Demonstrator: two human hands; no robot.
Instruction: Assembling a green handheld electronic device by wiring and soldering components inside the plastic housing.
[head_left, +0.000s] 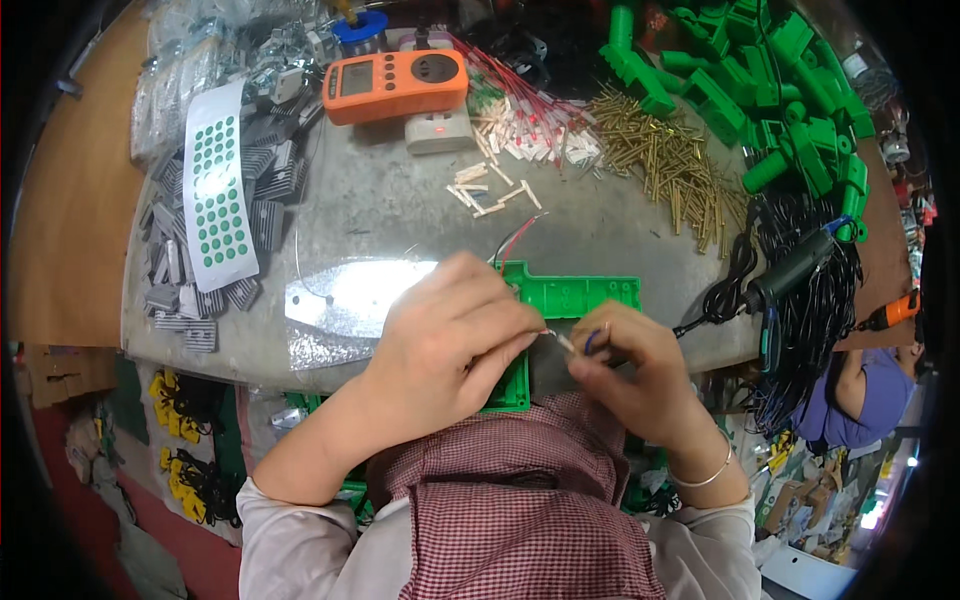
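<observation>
Above the green plastic housing [585, 292], my two hands meet fingertip to fingertip. My left hand [450, 340] is closed in a pinch on what looks like a thin wire end. My right hand [635, 370] pinches a small white piece [565, 342], and a bit of blue shows between its fingers. The hands partly cover the housing, a T-shaped or L-shaped shell lying with its hollow side up at the table's front edge. Red and black wires [518, 238] stick up behind my left hand.
An orange meter [395, 85] stands at the back by a white socket [440, 132]. Brass rods [665, 150], green housings [790, 90], a soldering iron [795, 268] and black cables [820, 310] lie right. Grey finned blocks [272, 170] and a sticker sheet [215, 185] lie left.
</observation>
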